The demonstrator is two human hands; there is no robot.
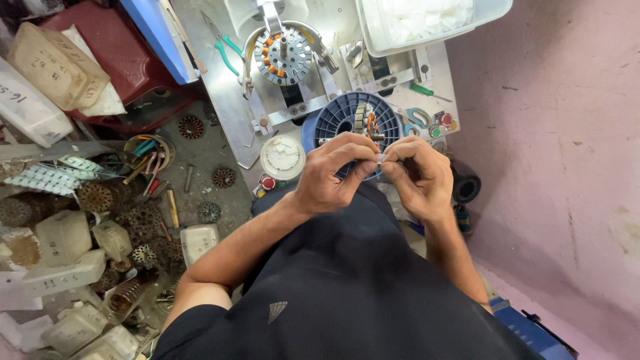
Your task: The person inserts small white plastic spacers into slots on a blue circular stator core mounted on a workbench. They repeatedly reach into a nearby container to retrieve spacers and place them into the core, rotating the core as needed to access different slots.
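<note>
White piece: a small, pale, translucent scrap (pixel 381 159) sits pinched between the fingertips of both hands, just in front of the blue spool; its exact kind is too small to tell.
Left hand: the left hand (pixel 331 175) is closed narrow, thumb and forefinger pressed on the left end of the white piece, wrist angled up from the lap.
Right hand: the right hand (pixel 420 176) is curled tight, fingertips meeting the left hand's on the same white piece.
Spool: a round blue ribbed plastic spool (pixel 347 117) stands just beyond the hands, partly covered by them, with a small copper-wound metal part (pixel 367 121) at its middle.
Machine: farther off, a grey metal winding fixture (pixel 285 57) carries a round stator with orange coils, on a bare metal plate (pixel 220 100).
Tools: green-handled pliers (pixel 225 52) lie on the plate to the left of the fixture.
Jar: a round white lidded plastic container (pixel 283 157) stands left of the hands.
Buttons: a red push button (pixel 268 183) sits near the jar.
Tub: a clear plastic tub of white pieces (pixel 427 20) rests at the far right.
Left side: dark round metal stator stacks (pixel 97 197) and pale plastic blocks (pixel 63 237) crowd the near left.
Wall: a pink wall (pixel 560 133) fills the right.
</note>
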